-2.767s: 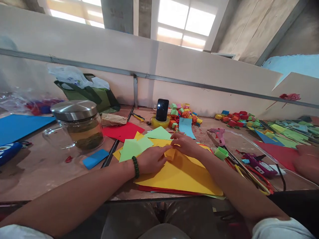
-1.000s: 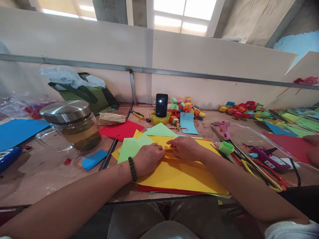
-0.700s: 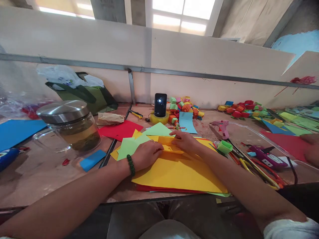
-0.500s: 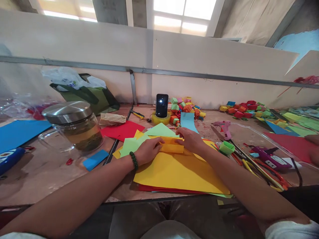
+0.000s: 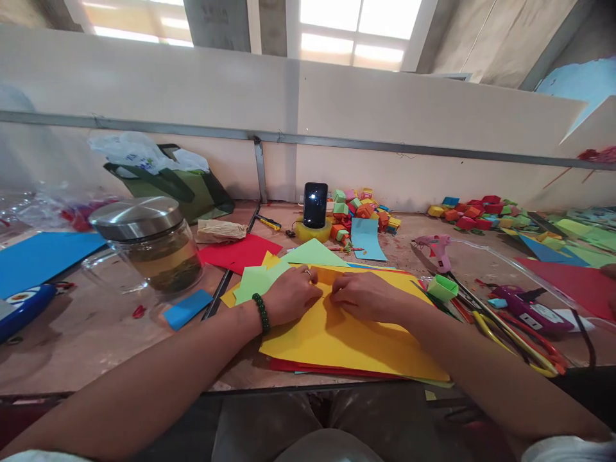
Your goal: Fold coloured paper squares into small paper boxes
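My left hand (image 5: 292, 294), with a ring and a green bead bracelet (image 5: 261, 313), has its fingers curled closed over a small folded yellow paper strip (image 5: 328, 274). Facing it, my right hand (image 5: 363, 295) pinches the same strip, its fingers bent inward. Most of the strip is hidden behind the fingers. Both hands rest over a stack of large yellow paper sheets (image 5: 356, 350), with red and green edges showing below. Light green paper pieces (image 5: 253, 284) lie beside my left hand, and a green triangle of paper (image 5: 315, 253) lies just beyond the hands.
A lidded glass mug (image 5: 166, 256) and a blue paper piece (image 5: 187, 309) stand left. A phone (image 5: 316, 204) leans upright behind. Right are a pink glue gun (image 5: 436, 249), a green paper box (image 5: 441, 289), scissors (image 5: 491, 333) and a purple tool (image 5: 534, 311). Folded paper cubes (image 5: 363, 210) are heaped behind.
Both hands have come nearer the body and closer together, fingers curling tighter over the yellow strip. The right hand has come down from the strip's far edge; the strip is now mostly covered.
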Available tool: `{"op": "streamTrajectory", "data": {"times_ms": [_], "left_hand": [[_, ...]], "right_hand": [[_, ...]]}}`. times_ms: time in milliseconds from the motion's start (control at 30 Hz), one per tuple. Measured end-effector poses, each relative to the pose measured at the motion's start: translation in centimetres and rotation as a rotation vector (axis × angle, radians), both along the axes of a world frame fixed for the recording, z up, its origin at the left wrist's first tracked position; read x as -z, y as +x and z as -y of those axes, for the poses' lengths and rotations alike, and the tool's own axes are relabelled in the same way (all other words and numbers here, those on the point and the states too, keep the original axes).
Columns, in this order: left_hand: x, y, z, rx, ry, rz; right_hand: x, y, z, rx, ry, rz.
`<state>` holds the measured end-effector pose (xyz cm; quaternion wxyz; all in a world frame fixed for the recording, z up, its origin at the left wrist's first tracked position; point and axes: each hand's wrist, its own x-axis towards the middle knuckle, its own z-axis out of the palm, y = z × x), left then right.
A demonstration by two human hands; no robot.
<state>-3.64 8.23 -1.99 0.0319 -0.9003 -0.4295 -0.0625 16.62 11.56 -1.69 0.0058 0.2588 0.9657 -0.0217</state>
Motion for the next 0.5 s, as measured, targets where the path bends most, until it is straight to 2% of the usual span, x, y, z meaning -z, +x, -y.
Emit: {"op": "streamTrajectory", "data": {"times_ms": [67,167,333,500], "left_hand": [[-0.3,-0.2,0.5,0.036,-0.004,-0.097],[-0.7,-0.3,1.2,-0.013,-0.013,-0.168],[-0.7,-0.3,1.9,-0.069,-0.036,-0.178],[-0.3,-0.4,1.6,-0.069,-0.06,-0.178]], "right_hand": [[-0.4,0.3,0.6,0.063,-0.012,0.023],[-1.4,0.5,1.7,0.169,-0.033,0.077],[-3.3,-0.1,3.0,0.301,-0.029,0.307],[-3.1,0.7,2.6,0.321,-0.013,0.32]]}}
